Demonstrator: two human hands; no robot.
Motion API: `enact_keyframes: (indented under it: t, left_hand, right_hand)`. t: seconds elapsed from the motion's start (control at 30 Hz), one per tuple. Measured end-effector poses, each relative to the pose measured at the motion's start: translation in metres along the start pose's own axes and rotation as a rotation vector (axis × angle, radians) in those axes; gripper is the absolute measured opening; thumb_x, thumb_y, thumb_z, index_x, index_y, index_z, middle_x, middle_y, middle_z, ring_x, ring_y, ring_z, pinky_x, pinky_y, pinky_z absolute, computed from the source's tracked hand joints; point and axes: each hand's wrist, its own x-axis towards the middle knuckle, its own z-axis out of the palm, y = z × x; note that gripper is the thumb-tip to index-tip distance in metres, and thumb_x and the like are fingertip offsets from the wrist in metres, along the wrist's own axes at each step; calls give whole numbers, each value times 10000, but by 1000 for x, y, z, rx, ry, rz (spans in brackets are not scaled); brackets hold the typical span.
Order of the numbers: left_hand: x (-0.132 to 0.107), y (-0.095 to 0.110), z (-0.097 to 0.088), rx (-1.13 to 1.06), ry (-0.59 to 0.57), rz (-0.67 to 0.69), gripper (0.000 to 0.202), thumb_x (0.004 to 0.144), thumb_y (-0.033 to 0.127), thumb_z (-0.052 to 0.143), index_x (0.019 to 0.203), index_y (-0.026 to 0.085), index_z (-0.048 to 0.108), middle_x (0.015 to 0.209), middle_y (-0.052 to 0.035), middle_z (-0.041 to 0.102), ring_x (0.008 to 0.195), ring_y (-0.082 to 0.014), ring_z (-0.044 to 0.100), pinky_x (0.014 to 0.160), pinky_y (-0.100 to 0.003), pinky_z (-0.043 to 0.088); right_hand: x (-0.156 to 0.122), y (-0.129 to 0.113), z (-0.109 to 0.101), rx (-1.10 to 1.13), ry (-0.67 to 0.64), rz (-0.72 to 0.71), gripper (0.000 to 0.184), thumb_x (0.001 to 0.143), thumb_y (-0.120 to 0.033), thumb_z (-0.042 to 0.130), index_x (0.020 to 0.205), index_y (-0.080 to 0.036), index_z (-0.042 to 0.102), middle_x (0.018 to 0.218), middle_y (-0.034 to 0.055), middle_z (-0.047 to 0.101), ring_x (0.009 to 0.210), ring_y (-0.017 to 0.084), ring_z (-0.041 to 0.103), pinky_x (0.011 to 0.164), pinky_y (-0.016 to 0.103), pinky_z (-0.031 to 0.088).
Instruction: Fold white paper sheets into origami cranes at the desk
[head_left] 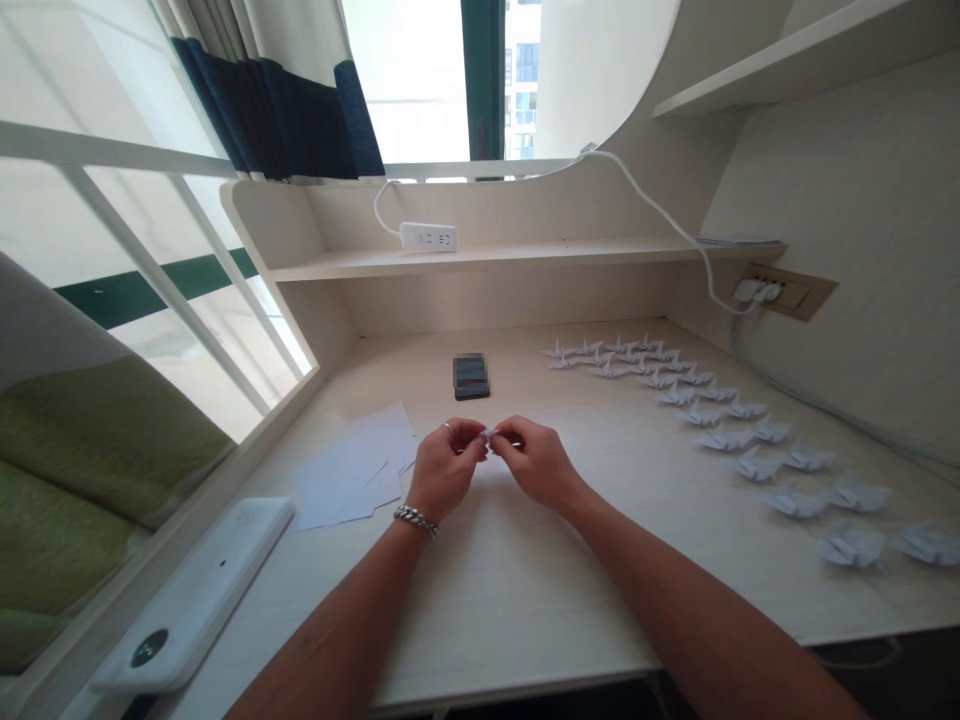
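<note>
Between my two hands, over the middle of the desk, is a small folded piece of white paper (488, 436), mostly hidden by the fingers. My left hand (448, 460) pinches its left side; a ring and a chain bracelet show on that arm. From the right, my right hand (534, 458) pinches the other side with thumb and forefinger. Loose white paper sheets (349, 470) lie overlapping to the left of my left hand. Rows of folded white paper cranes (722, 438) stand along the right side of the desk.
Beyond my hands lies a dark phone-like device (471, 376) with a blurred screen. A long white device with a round dark display (202, 590) rests at the desk's left edge. On the back shelf sits a white power strip (428, 237); its cable runs off behind. Plugs fill a wall socket (784, 291) at right.
</note>
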Motion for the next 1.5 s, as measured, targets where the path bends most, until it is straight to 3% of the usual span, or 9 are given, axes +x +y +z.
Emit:
enact_keyframes:
  t: [0.17,0.33,0.43,0.63,0.73,0.93,1.1,1.27,1.5]
  left_hand:
    - [1,-1,2,-70,-26,24,201,756,280,676,892,144,618,802,-43,671,675,-146,645,649,-290,539]
    - [-3,1,1,58,-87,83,152,788,265,634,904,166,625,842,-47,670,733,-153,640,668,-277,521]
    - [-3,1,-1,67,-94,89,158,797,287,632,910,176,626,848,-45,670,748,-154,633,676,-275,511]
    - [1,2,-3,-240,-115,-13,229,724,266,709,890,167,587,800,-12,634,701,-131,616,680,-280,505]
    - [2,3,-3,-352,-128,-57,257,708,260,724,889,165,567,765,-1,624,658,-114,598,652,-268,492]
    - [0,5,-1,-302,-206,-21,211,692,226,714,846,151,592,704,-2,615,609,-106,558,587,-246,454]
    - [1,4,-1,-198,-151,-84,130,688,193,656,791,143,595,643,1,609,554,-102,548,540,-234,444]
    - [2,2,0,-106,-113,-148,211,732,319,664,810,157,553,557,17,585,463,-103,535,459,-222,422]
    - [1,5,-1,-180,-293,-326,205,738,308,612,622,159,531,564,-8,568,477,-101,519,452,-218,400]
  right_hand:
    - [4,8,2,387,-31,229,165,766,-327,629,763,-164,611,734,44,683,720,187,670,699,322,540]
    - [1,6,-3,222,-97,186,180,767,-344,660,793,-170,627,741,35,675,694,168,658,690,320,544]
    - [1,2,-5,368,-163,285,206,772,-359,665,798,-159,623,738,32,669,667,156,660,683,324,562]
    - [6,-4,-10,665,-180,481,170,795,-315,634,753,-152,607,712,50,692,670,146,675,685,293,569]
    - [6,-4,-13,596,-183,477,149,798,-294,615,752,-152,614,737,58,697,666,146,667,616,264,562]
    - [5,0,-15,375,-313,446,165,785,-320,621,742,-163,598,696,37,662,578,122,617,510,223,521]
    - [6,5,-13,321,-310,385,128,794,-278,583,727,-170,565,678,25,643,570,116,603,505,208,499]
    - [6,6,-13,347,-318,384,159,807,-320,583,745,-179,543,690,16,642,579,117,608,507,204,491]
    - [5,6,-16,476,-363,457,193,781,-348,613,723,-178,542,667,7,627,574,112,587,517,206,475]
